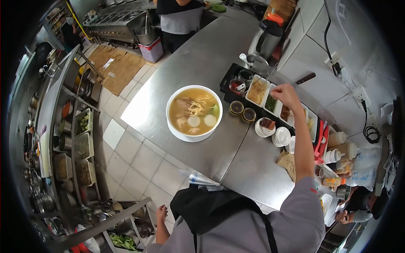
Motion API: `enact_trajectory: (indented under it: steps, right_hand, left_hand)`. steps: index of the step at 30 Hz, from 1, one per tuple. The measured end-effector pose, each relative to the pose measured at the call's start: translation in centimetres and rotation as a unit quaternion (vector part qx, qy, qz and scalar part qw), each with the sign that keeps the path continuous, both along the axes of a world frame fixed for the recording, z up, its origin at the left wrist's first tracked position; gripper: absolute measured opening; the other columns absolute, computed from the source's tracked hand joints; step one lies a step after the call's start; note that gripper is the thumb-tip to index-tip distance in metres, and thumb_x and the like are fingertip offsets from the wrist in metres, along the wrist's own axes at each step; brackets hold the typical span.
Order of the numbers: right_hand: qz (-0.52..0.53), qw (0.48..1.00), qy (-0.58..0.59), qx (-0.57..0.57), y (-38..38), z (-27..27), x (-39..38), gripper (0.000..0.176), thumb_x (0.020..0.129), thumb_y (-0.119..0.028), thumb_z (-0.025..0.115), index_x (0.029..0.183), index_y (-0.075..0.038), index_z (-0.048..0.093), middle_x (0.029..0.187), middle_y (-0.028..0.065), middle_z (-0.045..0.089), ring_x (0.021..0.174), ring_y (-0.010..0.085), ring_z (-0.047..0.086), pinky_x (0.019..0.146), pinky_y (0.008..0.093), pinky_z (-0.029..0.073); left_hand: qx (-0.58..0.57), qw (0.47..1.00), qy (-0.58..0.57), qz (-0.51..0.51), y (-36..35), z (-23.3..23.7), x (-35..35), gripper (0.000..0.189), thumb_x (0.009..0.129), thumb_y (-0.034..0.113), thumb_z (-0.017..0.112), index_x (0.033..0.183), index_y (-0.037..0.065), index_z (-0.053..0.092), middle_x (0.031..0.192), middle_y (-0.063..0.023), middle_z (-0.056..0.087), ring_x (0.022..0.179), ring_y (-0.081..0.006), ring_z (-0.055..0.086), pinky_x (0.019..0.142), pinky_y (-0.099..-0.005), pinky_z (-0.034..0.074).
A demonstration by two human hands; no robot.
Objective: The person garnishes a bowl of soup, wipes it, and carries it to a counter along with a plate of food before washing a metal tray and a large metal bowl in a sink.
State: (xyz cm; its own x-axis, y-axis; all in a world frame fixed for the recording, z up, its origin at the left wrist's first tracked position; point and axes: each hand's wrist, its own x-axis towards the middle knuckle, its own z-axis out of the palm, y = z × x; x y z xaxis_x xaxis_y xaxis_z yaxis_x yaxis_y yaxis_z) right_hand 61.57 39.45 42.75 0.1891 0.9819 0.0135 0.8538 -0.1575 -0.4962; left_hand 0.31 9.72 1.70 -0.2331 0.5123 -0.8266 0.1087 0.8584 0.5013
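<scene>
My right hand (286, 95) reaches over the tubs of toppings, fingers pinched together at the edge of the tub of chopped green herbs (270, 103). Whatever lies between the fingertips is too small to make out. Beside that tub is a white tub of pale yellowish shreds (257, 90). My left hand (161, 213) hangs low at my side, away from the counter, its fingers curled in with nothing visible in them. A large white bowl of soup (193, 110) stands on a white plate (192, 137), with meat, round white slices, pale shreds and a green leaf in the broth.
Two small dark jars (242, 111) and stacked white dishes (282, 137) stand before the black topping tray (228, 80). A folded cloth (287, 164) lies nearby. Sauce bottles (337, 139) stand at right. A co-worker (180, 19) is across the counter; another person's hand (344, 217) shows at lower right.
</scene>
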Motion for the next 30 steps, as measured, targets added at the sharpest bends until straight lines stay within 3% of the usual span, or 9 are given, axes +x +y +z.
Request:
enact_trajectory:
  steps: [4, 9, 12, 17, 19, 21, 25, 28, 30]
  right_hand:
    - [0.139, 0.986, 0.013, 0.096, 0.0, 3.7, -8.9, 0.02, 0.067, -0.02, 0.06, 0.075, -0.002, 0.064, 0.068, 0.0133, 0.062, 0.061, 0.0225, 0.059, 0.059, 0.0299, 0.045]
    - [0.241, 0.965, 0.012, 0.101, 3.0, 1.2, -17.6, 0.019, 0.073, -0.017, 0.056, 0.081, -0.002, 0.064, 0.069, 0.013, 0.06, 0.064, 0.0251, 0.057, 0.062, 0.0323, 0.045]
    - [0.28, 0.947, -0.09, 0.129, 4.0, -1.0, -20.5, 0.016, 0.075, -0.014, 0.055, 0.081, -0.003, 0.064, 0.073, 0.0131, 0.059, 0.072, 0.0279, 0.056, 0.067, 0.036, 0.045]
    - [0.252, 0.951, -0.14, 0.112, 3.6, 0.2, -23.9, 0.015, 0.073, -0.012, 0.056, 0.084, -0.007, 0.065, 0.075, 0.0134, 0.058, 0.076, 0.03, 0.055, 0.068, 0.0393, 0.044]
    - [0.244, 0.954, -0.118, 0.129, 3.7, -0.4, -24.3, 0.015, 0.072, -0.012, 0.056, 0.083, -0.008, 0.065, 0.076, 0.0135, 0.059, 0.077, 0.0302, 0.055, 0.068, 0.0393, 0.045]
    - [0.291, 0.942, -0.151, 0.075, 4.1, -2.2, -24.2, 0.012, 0.07, -0.013, 0.059, 0.078, -0.008, 0.065, 0.074, 0.0131, 0.059, 0.076, 0.0299, 0.056, 0.066, 0.0387, 0.045]
    - [0.257, 0.951, -0.144, 0.09, 4.1, -1.4, -22.4, 0.013, 0.07, -0.016, 0.058, 0.078, -0.008, 0.065, 0.076, 0.0125, 0.06, 0.075, 0.0298, 0.057, 0.064, 0.0378, 0.045]
    - [0.157, 0.978, -0.085, 0.103, 3.5, 1.9, -17.4, 0.02, 0.072, -0.023, 0.055, 0.079, -0.006, 0.064, 0.076, 0.0109, 0.061, 0.073, 0.0278, 0.058, 0.063, 0.0366, 0.045]
    - [0.079, 0.978, -0.141, 0.13, 3.4, 3.1, -11.6, 0.016, 0.067, -0.018, 0.056, 0.074, -0.006, 0.063, 0.076, 0.014, 0.061, 0.076, 0.0307, 0.059, 0.065, 0.0392, 0.046]
  left_hand:
    - [-0.028, 1.0, -0.004, -0.002, -1.0, -0.2, 0.0, 0.031, 0.084, 0.026, 0.051, 0.11, 0.009, 0.052, 0.079, -0.0002, 0.056, 0.063, -0.01, 0.051, 0.049, -0.0249, 0.04]
    - [0.001, 1.0, -0.017, 0.015, -0.4, -1.3, -0.1, 0.032, 0.083, 0.026, 0.052, 0.11, 0.009, 0.052, 0.079, -0.0009, 0.056, 0.062, -0.0095, 0.051, 0.047, -0.0231, 0.039]
    - [0.034, 0.999, -0.021, 0.026, -0.2, -1.1, -0.3, 0.032, 0.084, 0.028, 0.051, 0.111, 0.01, 0.051, 0.082, -0.0014, 0.056, 0.066, -0.0112, 0.052, 0.052, -0.0262, 0.04]
    - [0.027, 0.999, -0.02, 0.022, -1.7, -1.4, -0.6, 0.032, 0.086, 0.03, 0.05, 0.113, 0.013, 0.05, 0.087, -0.0013, 0.056, 0.073, -0.0136, 0.052, 0.059, -0.0301, 0.041]
    - [0.005, 0.999, -0.008, 0.046, -2.7, -1.7, -0.6, 0.03, 0.083, 0.025, 0.052, 0.107, 0.008, 0.055, 0.078, -0.0017, 0.057, 0.061, -0.0103, 0.052, 0.047, -0.0238, 0.04]
    - [-0.01, 0.999, -0.007, 0.045, -3.8, -1.8, -0.5, 0.029, 0.083, 0.025, 0.052, 0.106, 0.008, 0.055, 0.077, -0.0017, 0.057, 0.061, -0.0107, 0.053, 0.048, -0.0245, 0.04]
    - [-0.029, 0.998, -0.009, 0.05, -4.5, -1.8, -0.3, 0.029, 0.083, 0.026, 0.052, 0.106, 0.008, 0.055, 0.076, -0.0014, 0.056, 0.061, -0.0109, 0.052, 0.048, -0.025, 0.04]
    - [-0.023, 0.998, -0.014, 0.061, -4.3, -1.6, -0.5, 0.03, 0.083, 0.026, 0.052, 0.108, 0.008, 0.054, 0.076, -0.0012, 0.055, 0.061, -0.0107, 0.051, 0.047, -0.0248, 0.039]
    - [-0.012, 0.997, -0.019, 0.073, -3.9, -1.5, -0.4, 0.031, 0.084, 0.026, 0.052, 0.109, 0.008, 0.053, 0.077, -0.0011, 0.055, 0.061, -0.0105, 0.05, 0.047, -0.0247, 0.039]
